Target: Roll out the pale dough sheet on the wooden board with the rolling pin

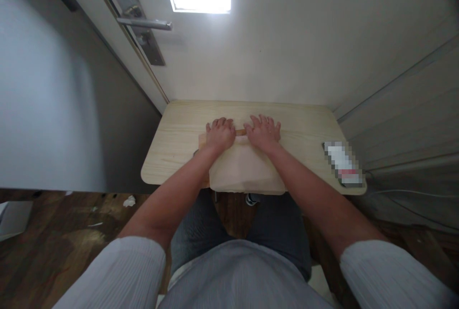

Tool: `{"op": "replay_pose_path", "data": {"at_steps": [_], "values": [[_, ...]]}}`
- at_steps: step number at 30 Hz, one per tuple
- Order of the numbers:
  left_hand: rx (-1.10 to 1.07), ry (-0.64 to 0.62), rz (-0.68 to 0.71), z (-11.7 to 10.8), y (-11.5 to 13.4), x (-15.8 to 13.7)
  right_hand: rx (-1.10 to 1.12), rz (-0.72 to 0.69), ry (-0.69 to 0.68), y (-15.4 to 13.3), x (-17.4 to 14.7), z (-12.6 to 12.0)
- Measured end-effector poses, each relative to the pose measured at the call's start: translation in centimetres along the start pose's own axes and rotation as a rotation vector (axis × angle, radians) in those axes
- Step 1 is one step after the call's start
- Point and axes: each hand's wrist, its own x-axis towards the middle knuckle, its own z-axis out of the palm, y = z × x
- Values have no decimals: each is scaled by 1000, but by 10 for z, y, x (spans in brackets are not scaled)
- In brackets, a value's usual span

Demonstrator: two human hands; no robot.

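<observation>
A pale beige flat piece with rounded corners, its material not clear, lies on the small wooden-look table and reaches its front edge. Across its far end runs a narrow brown strip, visible between my hands. My left hand lies palm down over the strip's left end, fingers spread forward. Palm down on the right end is my right hand, its fingers also spread. Whatever lies beneath both palms is hidden. A tan edge shows beside my left hand.
On the table's right side lies a phone-like object, its face pixelated. A pale door with a metal lever handle rises behind the table. A cable runs along the right wall. Crumpled white paper is on the floor.
</observation>
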Motion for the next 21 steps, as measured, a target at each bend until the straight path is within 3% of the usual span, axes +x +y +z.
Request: {"op": "replay_pose_path", "data": {"at_steps": [13, 21], "values": [[-15, -49, 6, -5, -5, 26, -4, -16, -133, -1, 33, -3], [-10, -52, -6, -4, -9, 41, -1, -36, -125, -3, 48, -2]]}}
